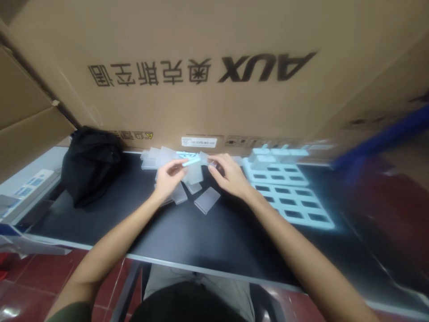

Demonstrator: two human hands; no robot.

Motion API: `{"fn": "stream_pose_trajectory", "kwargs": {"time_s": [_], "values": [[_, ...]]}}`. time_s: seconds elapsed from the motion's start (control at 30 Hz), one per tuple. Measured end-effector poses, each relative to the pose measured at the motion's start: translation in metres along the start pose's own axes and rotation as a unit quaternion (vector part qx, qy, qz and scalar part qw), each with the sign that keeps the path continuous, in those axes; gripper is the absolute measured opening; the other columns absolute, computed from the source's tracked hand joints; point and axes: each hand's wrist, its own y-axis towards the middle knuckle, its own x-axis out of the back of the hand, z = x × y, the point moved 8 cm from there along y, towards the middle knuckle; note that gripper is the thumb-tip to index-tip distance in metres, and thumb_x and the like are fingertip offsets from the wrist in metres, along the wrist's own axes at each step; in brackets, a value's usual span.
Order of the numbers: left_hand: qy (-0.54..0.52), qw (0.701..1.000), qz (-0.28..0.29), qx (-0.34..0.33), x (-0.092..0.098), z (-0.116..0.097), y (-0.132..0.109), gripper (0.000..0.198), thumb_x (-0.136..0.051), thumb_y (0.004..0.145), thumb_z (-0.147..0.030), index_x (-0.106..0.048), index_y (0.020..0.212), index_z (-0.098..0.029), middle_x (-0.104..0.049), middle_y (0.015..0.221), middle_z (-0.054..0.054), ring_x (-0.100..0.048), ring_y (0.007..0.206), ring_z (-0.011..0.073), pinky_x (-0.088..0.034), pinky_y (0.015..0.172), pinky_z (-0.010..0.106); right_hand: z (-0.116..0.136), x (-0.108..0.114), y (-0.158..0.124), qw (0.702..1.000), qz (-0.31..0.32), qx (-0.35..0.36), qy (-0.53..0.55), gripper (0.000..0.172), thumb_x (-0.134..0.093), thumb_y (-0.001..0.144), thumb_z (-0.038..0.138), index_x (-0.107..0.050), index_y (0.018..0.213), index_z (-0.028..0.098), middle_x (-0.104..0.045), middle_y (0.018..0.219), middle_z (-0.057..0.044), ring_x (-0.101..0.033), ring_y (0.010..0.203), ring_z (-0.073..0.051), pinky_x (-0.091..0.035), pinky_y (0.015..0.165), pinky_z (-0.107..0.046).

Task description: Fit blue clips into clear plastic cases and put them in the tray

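My left hand (167, 180) pinches one end of a small, thin, pale blue box-like piece (191, 162). My right hand (230, 175) is closed, thumb against fingers, on a translucent plastic sleeve (203, 158) at the other end of that piece. Blur hides whether the piece sits inside the sleeve or only touches it. Beneath and behind both hands lie several frosted flat sleeves, among them a loose one (207, 200) nearer to me and a pile (154, 157) at the left.
Pale blue trays (303, 202) with rectangular slots lie right of my right hand, some pale blue blocks (263, 160) standing on the far one. A black cloth bag (87, 165) rests at the left on the black tabletop (201, 241). A large cardboard box (201, 107) walls off the back.
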Motion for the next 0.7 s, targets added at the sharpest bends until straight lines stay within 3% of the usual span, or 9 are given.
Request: {"fn": "stream_pose_trajectory", "kwargs": {"time_s": [0.1, 0.17, 0.37, 0.57, 0.7], "values": [[0.017, 0.998, -0.050, -0.038, 0.039, -0.005, 0.005, 0.031, -0.085, 0.078, -0.035, -0.078, 0.104, -0.019, -0.077, 0.106, 0.007, -0.072, 0.097, 0.0199, -0.060, 0.088, 0.034, -0.005, -0.027, 0.033, 0.992, 0.062, 0.058, -0.096, 0.027, -0.046, 0.099, 0.026, -0.067, 0.114, 0.018, -0.071, 0.111, -0.012, -0.057, 0.109, -0.029, -0.045, 0.096, -0.043], [0.018, 0.996, -0.066, -0.062, 0.055, -0.007, 0.005, 0.033, -0.086, 0.077, -0.035, -0.075, 0.103, -0.019, -0.076, 0.105, 0.007, -0.071, 0.101, 0.0206, -0.059, 0.089, 0.033, -0.010, -0.053, 0.049, 0.973, 0.126, 0.099, -0.166, 0.025, -0.049, 0.095, 0.019, -0.069, 0.111, 0.016, -0.072, 0.111, -0.014, -0.055, 0.109, -0.030, -0.042, 0.092, -0.041], [-0.017, 0.997, -0.050, -0.061, 0.064, -0.001, 0.000, 0.043, -0.088, 0.076, -0.037, -0.067, 0.110, -0.021, -0.073, 0.109, 0.007, -0.071, 0.106, 0.0203, -0.058, 0.087, 0.030, -0.022, -0.103, 0.067, 0.915, 0.216, 0.173, -0.293, 0.026, -0.050, 0.087, 0.005, -0.070, 0.100, 0.017, -0.073, 0.097, -0.013, -0.052, 0.100, -0.027, -0.032, 0.081, -0.038], [-0.026, 0.998, -0.037, -0.052, 0.060, 0.001, 0.000, 0.043, -0.087, 0.077, -0.040, -0.063, 0.108, -0.020, -0.073, 0.111, 0.009, -0.071, 0.107, 0.0206, -0.058, 0.087, 0.030, -0.023, -0.112, 0.066, 0.906, 0.239, 0.193, -0.292, 0.025, -0.049, 0.089, 0.005, -0.070, 0.092, 0.018, -0.073, 0.093, -0.013, -0.053, 0.096, -0.026, -0.033, 0.079, -0.037], [-0.028, 0.998, -0.023, -0.045, 0.058, 0.001, -0.002, 0.044, -0.087, 0.077, -0.040, -0.062, 0.107, -0.020, -0.073, 0.113, 0.010, -0.072, 0.108, 0.0211, -0.058, 0.090, 0.032, -0.021, -0.099, 0.070, 0.928, 0.228, 0.171, -0.242, 0.026, -0.046, 0.093, 0.010, -0.071, 0.093, 0.017, -0.072, 0.096, -0.013, -0.056, 0.099, -0.026, -0.041, 0.083, -0.038]]}}
